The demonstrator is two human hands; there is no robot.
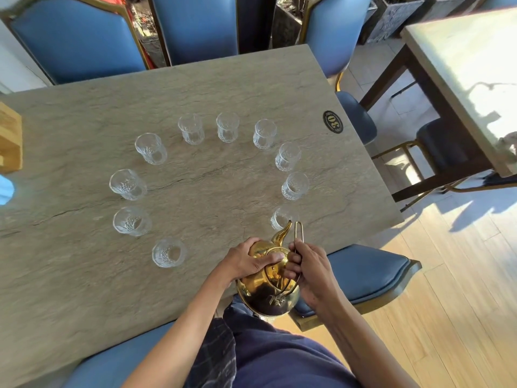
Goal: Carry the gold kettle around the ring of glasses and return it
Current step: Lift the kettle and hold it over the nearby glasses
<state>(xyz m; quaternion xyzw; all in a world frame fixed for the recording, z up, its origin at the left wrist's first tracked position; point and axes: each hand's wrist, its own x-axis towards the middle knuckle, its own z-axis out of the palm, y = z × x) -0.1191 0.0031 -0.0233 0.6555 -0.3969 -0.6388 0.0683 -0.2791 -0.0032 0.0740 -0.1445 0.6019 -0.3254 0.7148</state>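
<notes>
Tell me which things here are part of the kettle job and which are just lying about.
Job: gold kettle, left hand on its lid, right hand gripping the handle, ring of glasses.
Lying about: number plaque, wooden block, blue chairs.

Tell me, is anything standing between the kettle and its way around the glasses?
The nearest glass stands just beyond the spout of the gold kettle, which the left hand and right hand hold at the table's near edge. Nothing else visible blocks the way.
</notes>
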